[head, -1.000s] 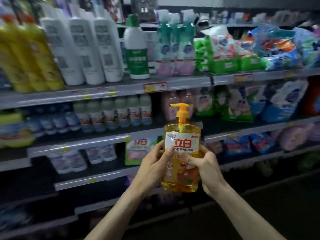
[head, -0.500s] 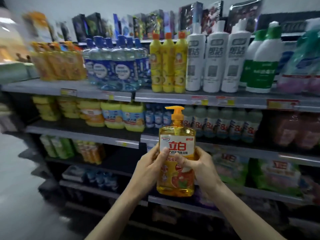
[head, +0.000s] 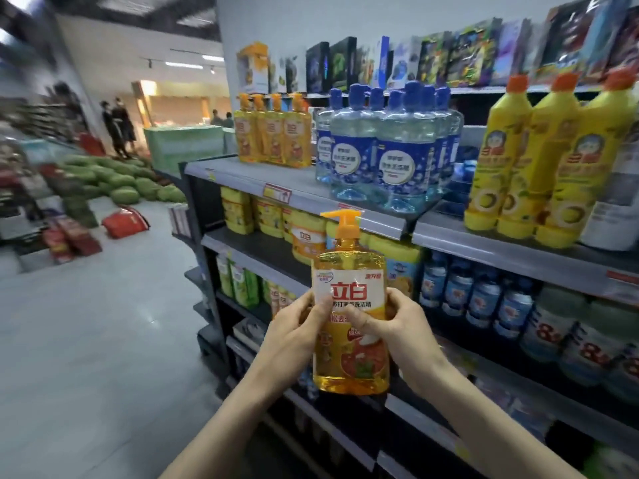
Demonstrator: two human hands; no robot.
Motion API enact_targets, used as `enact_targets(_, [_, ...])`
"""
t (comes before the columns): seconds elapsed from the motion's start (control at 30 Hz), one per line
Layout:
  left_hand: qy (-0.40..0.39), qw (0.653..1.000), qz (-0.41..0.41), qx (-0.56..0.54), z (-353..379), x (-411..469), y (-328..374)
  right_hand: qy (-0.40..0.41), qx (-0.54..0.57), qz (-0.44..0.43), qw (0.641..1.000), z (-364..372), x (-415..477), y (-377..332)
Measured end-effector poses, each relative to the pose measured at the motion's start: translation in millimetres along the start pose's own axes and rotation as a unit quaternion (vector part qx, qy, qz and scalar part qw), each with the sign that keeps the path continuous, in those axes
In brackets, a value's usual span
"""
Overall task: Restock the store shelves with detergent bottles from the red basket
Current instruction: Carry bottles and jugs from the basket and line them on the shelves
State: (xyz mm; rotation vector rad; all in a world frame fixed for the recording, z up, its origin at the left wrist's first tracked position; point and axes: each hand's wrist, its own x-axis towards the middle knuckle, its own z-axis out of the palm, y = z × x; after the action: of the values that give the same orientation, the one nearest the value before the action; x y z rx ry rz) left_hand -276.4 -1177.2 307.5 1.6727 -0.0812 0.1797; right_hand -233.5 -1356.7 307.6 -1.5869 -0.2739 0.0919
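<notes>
I hold an orange detergent bottle with a pump top and a white label upright in front of the shelves. My left hand grips its left side and my right hand grips its right side, thumbs on the label. A row of matching orange pump bottles stands at the left end of the upper shelf. The red basket is not in view.
Blue bottles and yellow bottles fill the upper shelf to the right. Lower shelves hold yellow tubs and small blue bottles. Left of the shelf end lies open aisle floor, with watermelons, red bags and people in the distance.
The view has swung left along the shelves to the shelf end and the aisle. Both hands keep the same grip on the bottle.
</notes>
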Motion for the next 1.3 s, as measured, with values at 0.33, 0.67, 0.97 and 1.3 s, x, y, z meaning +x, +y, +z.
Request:
enact_targets(0.33, [0.098, 0.994, -0.001, 0.039, -88.1, 75.4, 6.5, -0.096, 0.025, -0.036, 0.994, 74.8, 128.3, -10.5])
enact_targets(0.67, [0.088, 0.993, 0.050, 0.059, -242.9, 150.1, 7.1, -0.075, 0.037, -0.118, 0.989, 210.6, 229.0, -45.4])
enact_targets(0.97, [0.045, 0.984, 0.175, 0.000, -348.2, 232.5, 22.3, -0.037, 0.023, -0.168, 0.985, 292.8, 313.8, -86.2])
enact_targets(1.3, [0.007, 0.972, 0.237, 0.005, -406.4, 366.6, 25.8, -0.021, -0.042, -0.231, 0.972, 313.1, 439.0, -111.2])
